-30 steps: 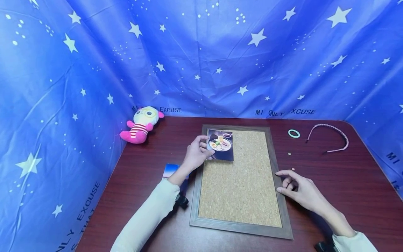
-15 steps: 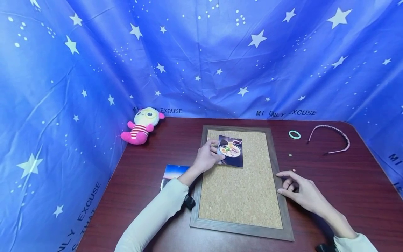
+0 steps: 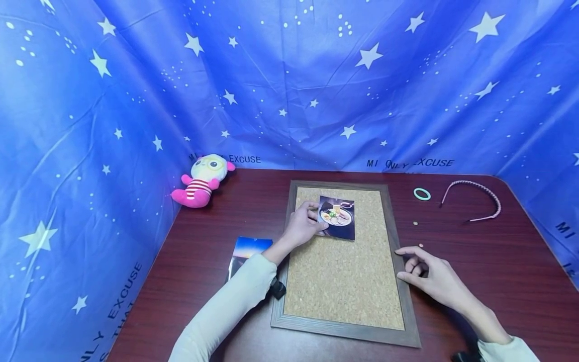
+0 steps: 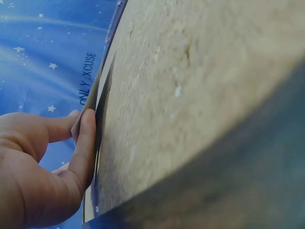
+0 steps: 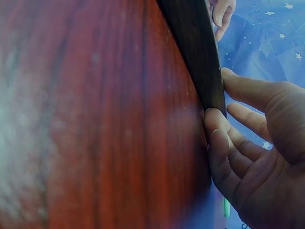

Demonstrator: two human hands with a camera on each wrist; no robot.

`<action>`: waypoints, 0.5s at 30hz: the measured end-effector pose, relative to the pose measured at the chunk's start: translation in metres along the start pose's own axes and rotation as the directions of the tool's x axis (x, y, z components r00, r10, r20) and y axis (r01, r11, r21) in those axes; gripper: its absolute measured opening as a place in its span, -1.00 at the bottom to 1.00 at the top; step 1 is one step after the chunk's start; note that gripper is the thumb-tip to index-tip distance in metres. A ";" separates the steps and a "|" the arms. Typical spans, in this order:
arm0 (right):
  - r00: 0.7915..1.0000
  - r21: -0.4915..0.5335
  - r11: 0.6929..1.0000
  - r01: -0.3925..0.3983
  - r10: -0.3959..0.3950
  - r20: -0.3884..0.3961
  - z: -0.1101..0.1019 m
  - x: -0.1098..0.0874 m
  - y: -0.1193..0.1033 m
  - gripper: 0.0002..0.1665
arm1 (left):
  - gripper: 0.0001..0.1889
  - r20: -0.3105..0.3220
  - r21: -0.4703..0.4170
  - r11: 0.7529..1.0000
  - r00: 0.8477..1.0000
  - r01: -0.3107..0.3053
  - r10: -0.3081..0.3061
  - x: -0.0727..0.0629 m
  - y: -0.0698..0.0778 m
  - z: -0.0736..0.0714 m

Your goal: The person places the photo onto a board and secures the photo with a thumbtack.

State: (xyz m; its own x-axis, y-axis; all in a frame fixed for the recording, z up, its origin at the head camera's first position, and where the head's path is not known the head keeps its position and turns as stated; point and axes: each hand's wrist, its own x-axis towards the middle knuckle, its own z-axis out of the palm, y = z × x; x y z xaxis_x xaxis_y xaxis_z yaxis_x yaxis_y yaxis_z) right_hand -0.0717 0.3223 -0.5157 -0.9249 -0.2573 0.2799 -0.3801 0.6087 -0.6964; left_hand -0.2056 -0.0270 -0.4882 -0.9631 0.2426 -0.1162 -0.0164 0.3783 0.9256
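My left hand (image 3: 304, 224) pinches the left edge of a photo of a ramen bowl (image 3: 341, 229), thumb in front and fingers behind. The photo overlaps the upper middle of a framed cork board (image 3: 344, 281) in the head view. In the left wrist view, the photo (image 4: 97, 102) appears edge-on, close over the cork. My right hand (image 3: 436, 276) holds the right side of the board's brown frame between thumb and index finger, its other fingers curled. The right wrist view has these fingers (image 5: 221, 119) right at the dark frame edge (image 5: 202, 57).
A second photo (image 3: 251, 246) with a blue sky lies left of the board, partly under my left sleeve. A pink plush toy (image 3: 199, 188) sits at the back left. To the right lie a mint-green ring (image 3: 422, 194), a headband (image 3: 493, 193) and two small round pieces (image 3: 415, 223).
My left hand has moved right and slightly toward me with the ramen photo, now farther in over the cork. More of the sky photo shows. My right hand stays in place.
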 end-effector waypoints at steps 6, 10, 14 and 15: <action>1.000 -0.002 1.000 -0.005 0.005 -0.003 0.002 0.000 -0.001 -0.35 | -0.38 -0.046 -0.007 1.000 0.999 0.004 -0.004 -0.001 0.000 0.001; 1.000 -0.005 1.000 -0.011 0.011 -0.002 0.001 0.000 -0.001 -0.35 | -0.38 -0.062 0.001 1.000 0.998 0.005 -0.004 -0.002 0.000 0.002; 1.000 -0.010 1.000 -0.004 0.004 -0.006 0.001 0.000 -0.001 -0.35 | -0.37 -0.065 0.009 1.000 0.998 0.006 -0.006 -0.002 0.000 0.003; 1.000 -0.013 1.000 0.000 0.000 -0.007 0.002 0.001 -0.002 -0.35 | -0.37 -0.061 -0.010 1.000 0.998 0.007 -0.007 -0.002 0.000 0.003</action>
State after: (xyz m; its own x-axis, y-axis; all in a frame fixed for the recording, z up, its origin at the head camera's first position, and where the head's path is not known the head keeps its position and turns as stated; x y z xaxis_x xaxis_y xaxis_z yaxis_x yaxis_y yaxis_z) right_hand -0.0717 0.3197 -0.5154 -0.9250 -0.2522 0.2842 -0.3799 0.6184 -0.6879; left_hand -0.2027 -0.0248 -0.4893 -0.9775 0.1853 -0.1008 -0.0255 0.3706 0.9284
